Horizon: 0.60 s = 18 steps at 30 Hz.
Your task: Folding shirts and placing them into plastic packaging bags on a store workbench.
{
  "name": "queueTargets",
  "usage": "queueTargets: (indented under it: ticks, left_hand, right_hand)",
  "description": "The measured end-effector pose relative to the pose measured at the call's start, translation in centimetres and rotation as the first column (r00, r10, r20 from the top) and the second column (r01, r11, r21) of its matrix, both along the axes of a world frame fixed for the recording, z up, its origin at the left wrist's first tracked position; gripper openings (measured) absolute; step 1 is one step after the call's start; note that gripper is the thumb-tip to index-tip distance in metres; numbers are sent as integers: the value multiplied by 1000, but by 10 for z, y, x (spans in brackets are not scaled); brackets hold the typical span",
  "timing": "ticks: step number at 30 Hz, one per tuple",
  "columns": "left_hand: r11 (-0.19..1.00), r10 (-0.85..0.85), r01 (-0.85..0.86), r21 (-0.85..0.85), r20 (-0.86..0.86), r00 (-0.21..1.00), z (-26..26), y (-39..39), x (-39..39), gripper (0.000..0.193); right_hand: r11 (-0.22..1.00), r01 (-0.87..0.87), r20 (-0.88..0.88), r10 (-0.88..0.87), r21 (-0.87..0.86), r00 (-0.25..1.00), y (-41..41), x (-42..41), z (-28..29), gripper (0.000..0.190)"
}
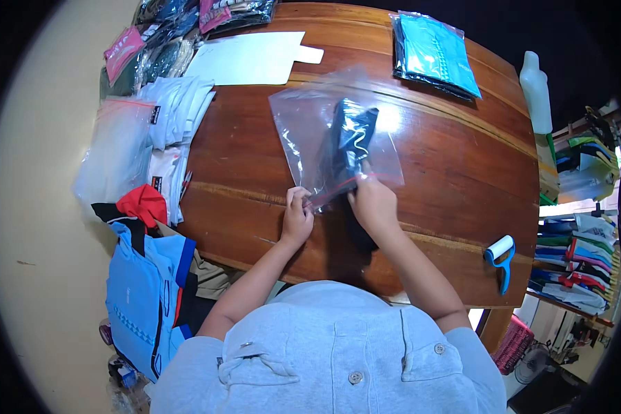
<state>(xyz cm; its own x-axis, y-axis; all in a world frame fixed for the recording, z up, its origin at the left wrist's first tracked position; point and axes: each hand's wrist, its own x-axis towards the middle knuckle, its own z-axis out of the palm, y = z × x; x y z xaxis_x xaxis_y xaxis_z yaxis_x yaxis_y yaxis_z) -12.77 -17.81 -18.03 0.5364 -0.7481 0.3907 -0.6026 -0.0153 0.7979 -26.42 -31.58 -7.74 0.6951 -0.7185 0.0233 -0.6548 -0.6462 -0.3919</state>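
Observation:
A clear plastic zip bag with a red seal line lies in front of me on the wooden table, its mouth towards me. My left hand pinches the bag's left corner at the mouth. At the right part of the mouth, my right hand grips a folded black garment. The garment's far part is inside the bag, and its near end hangs out below my right hand. My right fingers are partly hidden by the plastic and the cloth.
Bagged turquoise clothing lies at the back right, white card sheets at the back left. Stacked clear bags and white packets line the left edge, above a blue garment. A lint roller lies right, near a white bottle.

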Motion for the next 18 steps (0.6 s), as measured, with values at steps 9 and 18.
queueTargets:
  ticks: [9,18]
  left_hand:
    - [998,53,-51,-22,79,995,-19,5,5,49]
    - [997,64,-71,-32,-185,981,-38,11,8,28]
  right_hand:
    - [939,-73,251,-15,336,968,-32,16,-4,54]
    - [998,57,212,-48,-37,976,-14,-6,-21,60]
